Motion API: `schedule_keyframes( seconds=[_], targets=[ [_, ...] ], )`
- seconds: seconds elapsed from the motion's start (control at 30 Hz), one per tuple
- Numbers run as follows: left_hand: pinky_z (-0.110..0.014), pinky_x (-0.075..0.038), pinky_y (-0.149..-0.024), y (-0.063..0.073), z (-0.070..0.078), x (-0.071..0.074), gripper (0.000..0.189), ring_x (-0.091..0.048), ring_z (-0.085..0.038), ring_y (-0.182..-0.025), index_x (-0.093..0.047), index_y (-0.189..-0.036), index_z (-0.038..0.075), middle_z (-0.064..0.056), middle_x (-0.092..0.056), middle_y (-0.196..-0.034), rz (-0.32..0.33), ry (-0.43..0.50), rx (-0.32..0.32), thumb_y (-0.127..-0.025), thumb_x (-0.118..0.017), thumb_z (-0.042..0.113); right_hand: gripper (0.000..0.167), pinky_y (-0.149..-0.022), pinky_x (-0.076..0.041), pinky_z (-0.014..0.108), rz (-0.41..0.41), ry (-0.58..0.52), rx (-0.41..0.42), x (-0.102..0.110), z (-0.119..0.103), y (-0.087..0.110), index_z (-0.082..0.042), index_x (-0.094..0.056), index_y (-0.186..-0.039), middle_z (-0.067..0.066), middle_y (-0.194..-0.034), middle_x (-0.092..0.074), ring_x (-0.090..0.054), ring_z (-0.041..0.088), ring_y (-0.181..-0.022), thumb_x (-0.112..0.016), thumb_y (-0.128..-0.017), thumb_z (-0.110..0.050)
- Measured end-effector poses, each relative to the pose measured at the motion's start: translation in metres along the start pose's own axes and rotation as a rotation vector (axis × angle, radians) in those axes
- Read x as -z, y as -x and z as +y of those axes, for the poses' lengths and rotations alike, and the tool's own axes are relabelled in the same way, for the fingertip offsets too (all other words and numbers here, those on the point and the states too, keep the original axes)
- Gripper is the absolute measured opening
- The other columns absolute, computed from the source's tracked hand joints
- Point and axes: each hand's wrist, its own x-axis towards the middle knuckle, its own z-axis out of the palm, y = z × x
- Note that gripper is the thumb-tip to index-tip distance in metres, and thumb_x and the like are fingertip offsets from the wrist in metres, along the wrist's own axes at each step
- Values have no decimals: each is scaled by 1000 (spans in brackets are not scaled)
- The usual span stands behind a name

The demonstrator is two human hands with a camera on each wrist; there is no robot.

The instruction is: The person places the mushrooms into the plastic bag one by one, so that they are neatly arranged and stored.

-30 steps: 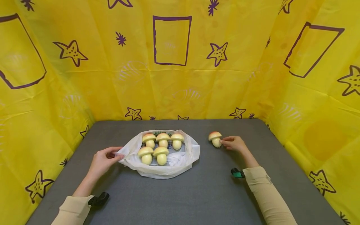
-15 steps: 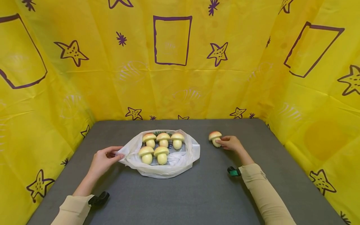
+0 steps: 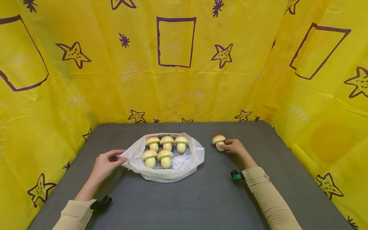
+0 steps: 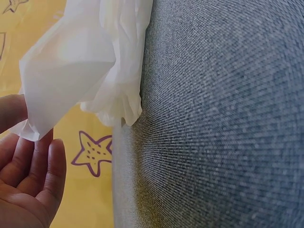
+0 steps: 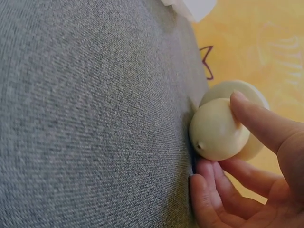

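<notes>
A white plastic bag [image 3: 166, 176] lies spread open on the grey table, with several toy mushrooms [image 3: 165, 154] in two rows inside its mouth. My left hand [image 3: 105, 164] pinches the bag's left edge between thumb and fingers; in the left wrist view the thin bag [image 4: 66, 66] hangs from that grip. To the right of the bag, my right hand [image 3: 234, 147] holds a single mushroom [image 3: 218, 140] by its pale stem. Its cap is yellow with a reddish top. In the right wrist view the thumb lies across the mushroom [image 5: 221, 128] and the fingers curl beneath it, close to the tabletop.
The grey cloth-covered table [image 3: 184, 204] carries the bag and the mushrooms. Yellow patterned curtains [image 3: 178, 95] enclose it at the back and on both sides. Each wrist wears a dark strapped camera, the right one [image 3: 237, 175] with a green patch.
My right hand has shifted slightly left, and its grip has come further round the mushroom's stem. The mushroom has turned a little. My left hand and the bag stay as they were.
</notes>
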Motion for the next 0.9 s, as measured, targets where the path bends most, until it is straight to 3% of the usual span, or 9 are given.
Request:
schedule_keyframes(
  seconds=[0.33,0.57,0.8,0.9],
  targets=[
    [-17,-48,-59,0,-4,-1,33,-56,-4,-67,-71,-108,10,-4,-68,-87,3,-11,-13,-81,-76,27,51,-74,-56,30,-1,19,-1,-3,-4,8,9,-61,-116,20,-108,-64,-64,15,-81,-73,-83,-28],
    [-18,-48,-59,-1,-6,-2,32,-56,-4,-67,-71,-108,12,-5,-68,-88,5,-16,-22,-80,-76,27,50,-74,-56,28,7,2,12,-5,-4,11,11,-60,-117,23,-113,-63,-63,12,-80,-73,-83,-24],
    [-17,-48,-59,-1,-7,-2,32,-56,-4,-67,-71,-108,12,-5,-68,-88,6,-20,-30,-81,-76,27,46,-69,-55,27,54,12,23,-4,-2,16,8,-64,-109,14,-97,-67,-64,12,-72,-76,-80,-27],
    [-17,-48,-60,-1,-7,-1,32,-56,-4,-68,-71,-108,12,-5,-68,-89,6,-21,-29,-81,-76,27,48,-67,-54,25,78,21,30,-4,-1,18,7,-65,-109,15,-97,-68,-65,12,-70,-76,-80,-30]
  ],
)
